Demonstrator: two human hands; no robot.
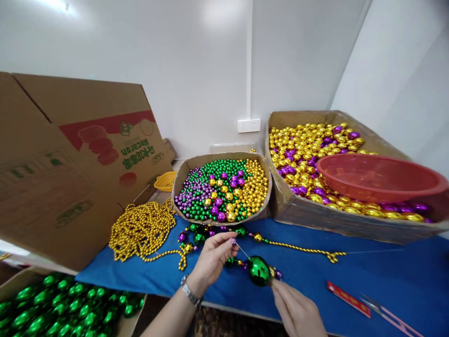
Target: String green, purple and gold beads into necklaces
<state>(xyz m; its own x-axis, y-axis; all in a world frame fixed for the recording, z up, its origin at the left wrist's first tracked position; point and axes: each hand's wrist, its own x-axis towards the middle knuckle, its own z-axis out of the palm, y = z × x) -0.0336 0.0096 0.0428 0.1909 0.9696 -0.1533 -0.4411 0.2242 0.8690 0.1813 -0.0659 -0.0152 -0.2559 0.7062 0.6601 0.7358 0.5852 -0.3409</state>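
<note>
My left hand (210, 262), with a metal-banded watch (191, 292) at the wrist, pinches a small purple bead (234, 241) at the end of a thin needle or wire (243, 251). That thin line runs down to a large shiny green bead (258, 271). On the bead's other side, my right hand (298, 309) has its fingers closed on the string beside small gold and purple beads (278, 274). Behind my hands a bead garland (199, 238) lies on the blue cloth (301, 276), ending at the right in a twisted gold bead strand (298, 246).
A box of small mixed beads (222, 220) stands ahead. Right of it, a larger box (315, 217) holds gold and purple beads and a red basin (382, 178). Gold bead chains (142, 229) lie left. Scissors (389, 316) and a red strip (348, 298) lie right. Green beads (52, 306) fill a low box.
</note>
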